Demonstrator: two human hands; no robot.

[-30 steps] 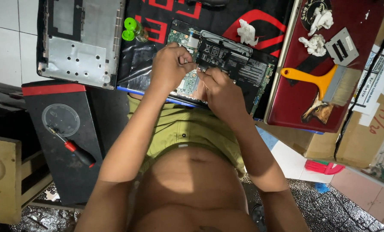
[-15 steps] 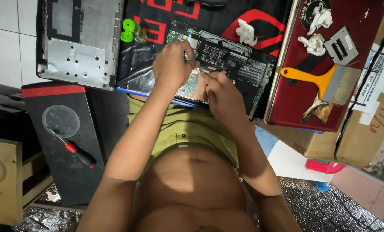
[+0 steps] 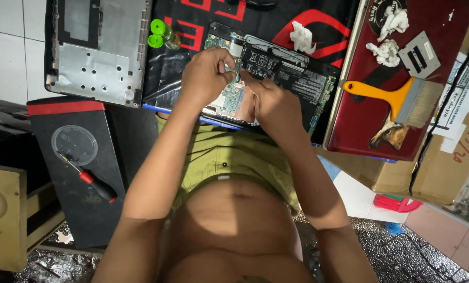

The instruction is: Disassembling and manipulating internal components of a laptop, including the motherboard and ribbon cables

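Both hands on an opened laptop, pinching at a small part on the circuit board.

L to R: grey laptop cover [image 3: 95, 50] lies apart, top left; green bottle [image 3: 162, 33] just beside the opened laptop [image 3: 292, 78], which sits on the black mat [image 3: 192, 21] right in front of the lap. Left hand [image 3: 205, 76] w/ wrist bent down, fingers curled in a clenched pinch on sth tiny at the board [image 3: 229, 97] – can't tell what. Right hand [image 3: 271, 102] close beside it, fingers curled, grip unclear. Board looks thin, stiff, fragile; prob. best held by edges, light touch. Orange brush [image 3: 397, 97] lies far right on the red lid [image 3: 370, 126].
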